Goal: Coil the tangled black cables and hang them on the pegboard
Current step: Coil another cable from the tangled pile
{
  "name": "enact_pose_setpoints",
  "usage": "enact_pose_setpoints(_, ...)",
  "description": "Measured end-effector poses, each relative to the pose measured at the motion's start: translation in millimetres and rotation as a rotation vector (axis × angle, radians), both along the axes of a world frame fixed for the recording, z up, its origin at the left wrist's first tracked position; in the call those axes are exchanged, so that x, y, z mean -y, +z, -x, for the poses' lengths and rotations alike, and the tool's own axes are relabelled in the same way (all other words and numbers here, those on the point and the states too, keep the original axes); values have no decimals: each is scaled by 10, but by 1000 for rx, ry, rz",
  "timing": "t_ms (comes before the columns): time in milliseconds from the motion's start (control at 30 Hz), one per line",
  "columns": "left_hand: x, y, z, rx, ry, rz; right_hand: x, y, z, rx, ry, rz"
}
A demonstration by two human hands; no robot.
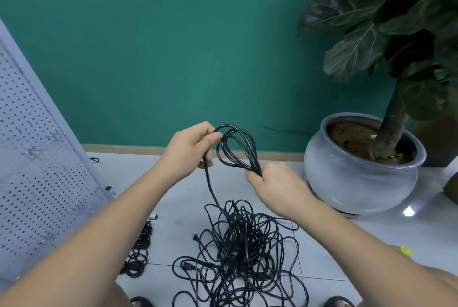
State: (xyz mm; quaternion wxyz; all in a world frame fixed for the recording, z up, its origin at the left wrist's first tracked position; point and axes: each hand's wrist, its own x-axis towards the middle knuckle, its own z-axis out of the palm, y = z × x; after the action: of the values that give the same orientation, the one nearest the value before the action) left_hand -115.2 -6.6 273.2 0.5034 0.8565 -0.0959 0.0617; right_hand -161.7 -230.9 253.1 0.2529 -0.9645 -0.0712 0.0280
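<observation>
Cable coil (236, 148) held between left hand (190, 148), right hand (272, 182)

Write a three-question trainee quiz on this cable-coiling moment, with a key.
1. True or false: the left hand and the right hand both hold the coil.
2. The strand hanging from the left hand leads where? A) up the wall B) into the tangled pile C) into the plant pot
3. Fill in: a smaller cable bundle lies on the floor at the foot of the ____.

Key: 1 true; 2 B; 3 pegboard.
</observation>
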Motion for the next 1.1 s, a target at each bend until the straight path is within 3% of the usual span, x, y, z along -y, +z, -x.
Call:
enact_pose_setpoints(133,47,34,-25,-128,19,43,-62,-26,32,57,36,42)
enact_pose_setpoints(400,-76,51,-96,-321,-194,-48,-3,-73,13,31,106,14)
enact_pose_setpoints(500,-69,54,-87,-272,-254,66,29,-114,-3,2,149,-24)
enact_pose_setpoints(700,183,-46,-61,-309,-287,519,-106,-216,-8,-93,198,-98)
enact_pose_setpoints(1100,235,-24,-2,-335,-170,498,-136,-237,6,-19,182,-23)
